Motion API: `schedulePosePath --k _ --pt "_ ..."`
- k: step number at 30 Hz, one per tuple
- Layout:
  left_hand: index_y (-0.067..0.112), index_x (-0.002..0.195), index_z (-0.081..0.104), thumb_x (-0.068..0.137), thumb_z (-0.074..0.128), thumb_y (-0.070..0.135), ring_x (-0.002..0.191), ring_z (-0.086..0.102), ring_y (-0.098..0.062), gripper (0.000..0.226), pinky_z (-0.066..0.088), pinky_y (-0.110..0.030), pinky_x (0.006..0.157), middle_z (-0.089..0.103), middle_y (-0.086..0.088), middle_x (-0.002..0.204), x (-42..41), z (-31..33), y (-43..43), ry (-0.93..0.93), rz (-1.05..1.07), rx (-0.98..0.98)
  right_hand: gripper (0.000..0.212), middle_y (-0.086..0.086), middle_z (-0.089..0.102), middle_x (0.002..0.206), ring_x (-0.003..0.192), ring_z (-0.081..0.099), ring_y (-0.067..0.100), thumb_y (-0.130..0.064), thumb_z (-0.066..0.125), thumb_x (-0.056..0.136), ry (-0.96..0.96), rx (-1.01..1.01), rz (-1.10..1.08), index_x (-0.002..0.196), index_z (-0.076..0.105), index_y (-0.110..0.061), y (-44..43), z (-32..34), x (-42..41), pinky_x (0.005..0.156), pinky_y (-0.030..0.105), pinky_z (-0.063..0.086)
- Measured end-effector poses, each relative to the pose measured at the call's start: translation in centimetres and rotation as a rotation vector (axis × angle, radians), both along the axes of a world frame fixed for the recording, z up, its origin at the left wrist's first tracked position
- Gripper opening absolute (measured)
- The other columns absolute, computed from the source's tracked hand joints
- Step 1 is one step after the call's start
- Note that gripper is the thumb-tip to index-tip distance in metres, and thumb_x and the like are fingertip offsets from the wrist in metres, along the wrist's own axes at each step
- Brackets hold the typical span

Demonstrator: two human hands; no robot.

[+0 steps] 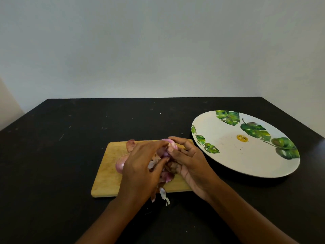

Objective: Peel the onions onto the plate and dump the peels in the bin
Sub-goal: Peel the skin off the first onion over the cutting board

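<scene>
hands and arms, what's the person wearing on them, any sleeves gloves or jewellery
The left hand and right hand are bare, no gloves. No sleeve shows anywhere up to the bottom edge of the view. No watch, bracelet or ring shows on the parts in view.

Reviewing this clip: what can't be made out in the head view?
1. The bin: nowhere in the head view, outside the frame.
2. The onion: mostly covered by the left hand and right hand gripping it; remaining skin unclear.
3. The second onion on the cutting board: partly hidden behind the left hand.
4. The yellow mark on the plate: too small to identify.
</scene>
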State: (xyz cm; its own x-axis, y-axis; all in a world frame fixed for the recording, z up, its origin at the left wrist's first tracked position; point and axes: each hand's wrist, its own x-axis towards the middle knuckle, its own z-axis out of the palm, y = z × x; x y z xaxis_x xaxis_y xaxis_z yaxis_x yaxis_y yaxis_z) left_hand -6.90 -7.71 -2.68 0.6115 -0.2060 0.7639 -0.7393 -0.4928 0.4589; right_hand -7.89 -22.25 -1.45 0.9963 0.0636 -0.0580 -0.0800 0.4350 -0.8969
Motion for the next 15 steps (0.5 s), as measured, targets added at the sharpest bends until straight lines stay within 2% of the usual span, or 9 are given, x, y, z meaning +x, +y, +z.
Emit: schedulePosePath --k 3,5,8,11,15 --pt "0.017 0.116 0.057 0.083 0.057 0.024 0.098 0.054 0.0 0.034 0.04 -0.007 0.09 0.065 0.003 0.102 0.2 -0.39 0.12 -0.068 0.039 0.061 0.042 0.011 0.072 0.106 0.095 0.071 0.023 -0.017 0.07 0.073 -0.018 -0.025 -0.026 0.113 0.062 -0.014 0.04 -0.22 0.15 0.074 0.031 0.058" --pt "0.017 0.116 0.057 0.084 0.056 0.023 0.098 0.055 -0.001 0.033 0.041 -0.009 0.089 0.067 -0.001 0.101 0.26 -0.59 0.15 -0.065 0.059 0.066 0.045 0.009 0.072 0.108 0.097 0.071 0.023 -0.019 0.072 0.071 -0.023 -0.073 -0.04 0.114 0.062 -0.016 0.02 -0.43 0.22 0.077 0.032 0.057" --pt "0.022 0.117 0.053 0.083 0.059 0.021 0.097 0.056 0.0 0.034 0.045 -0.015 0.086 0.067 0.002 0.102 0.28 -0.72 0.1 -0.019 0.081 0.075 0.044 0.006 0.07 0.112 0.101 0.069 0.021 -0.023 0.074 0.071 -0.041 -0.177 -0.066 0.114 0.063 -0.022 -0.01 -0.82 0.37 0.083 0.037 0.057" --pt "0.026 0.117 0.049 0.086 0.052 0.024 0.097 0.051 0.003 0.031 0.039 -0.005 0.087 0.059 0.011 0.1 0.19 -0.57 0.06 0.033 0.08 0.086 0.047 0.003 0.069 0.114 0.103 0.069 0.018 -0.03 0.076 0.066 -0.064 -0.249 -0.095 0.111 0.064 -0.027 -0.01 -0.93 0.41 0.084 0.038 0.058" --pt "0.026 0.117 0.049 0.088 0.043 0.027 0.097 0.048 0.004 0.03 0.035 0.0 0.086 0.051 0.016 0.1 0.09 -0.56 -0.04 0.07 0.053 0.1 0.043 0.001 0.07 0.113 0.103 0.069 0.018 -0.025 0.078 0.071 -0.067 -0.275 -0.092 0.111 0.064 -0.027 -0.13 -1.04 0.39 0.083 0.037 0.058"
